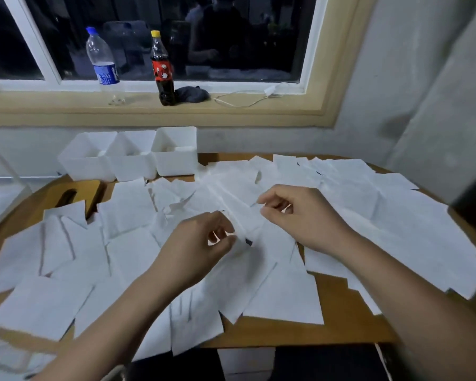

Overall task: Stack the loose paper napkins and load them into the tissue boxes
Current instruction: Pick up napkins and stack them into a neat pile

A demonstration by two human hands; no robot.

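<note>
Your arms [116,320] reach in over the near edge of the surface [313,334]. On your left hand [195,243] the fingers [227,237] are curled and pinch one napkin [245,218]. Your right hand [302,213] seems to pinch its other side. It sits mid-surface, on top of the loose napkins [396,229]. Lift it slowly, keep it flat, and match its corners to the next one so the pile stays neat. Three tissue boxes [132,160] wait at the far left edge, tops open.
</note>
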